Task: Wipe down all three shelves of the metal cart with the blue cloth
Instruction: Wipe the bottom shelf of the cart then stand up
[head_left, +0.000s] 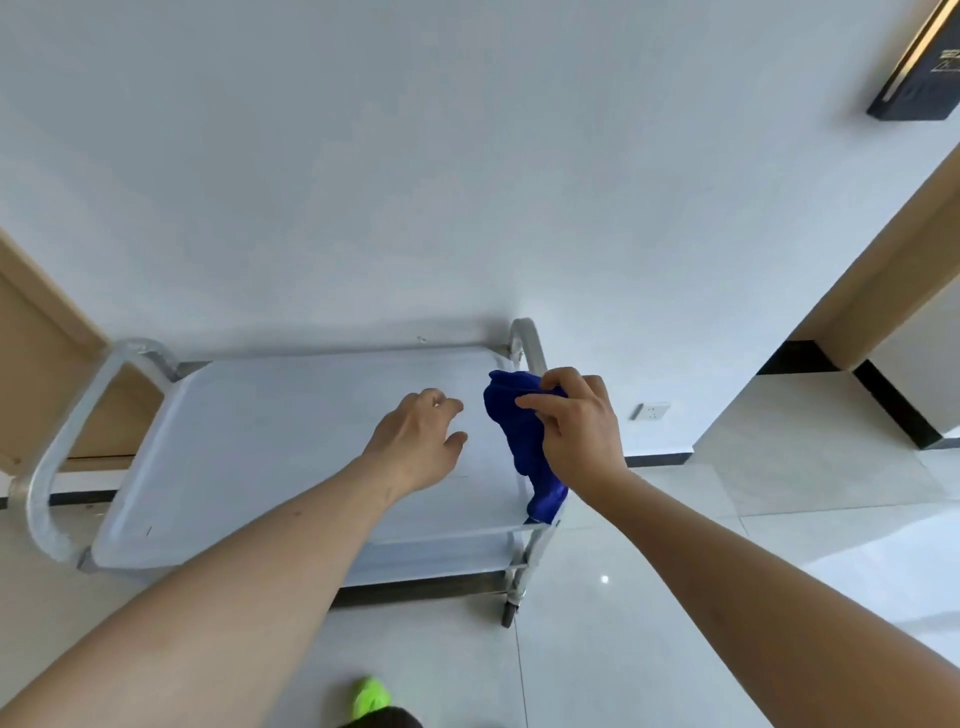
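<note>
The metal cart (249, 447) stands against a white wall, its top shelf pale and bare. A lower shelf (426, 564) shows beneath the front edge; the bottom shelf is hidden. My right hand (576, 426) pinches the bunched blue cloth (519, 441) at the top shelf's right end, and the cloth hangs down to the shelf's front right corner. My left hand (421, 441) hovers over the middle of the top shelf with fingers loosely curled, holding nothing, a short gap left of the cloth.
The cart has tubular handles at its left end (57, 441) and right end (527, 343), and a caster (511, 610) at the front right. A wall socket (652, 410) sits low on the wall. My green shoe (371, 699) is on the glossy tile floor.
</note>
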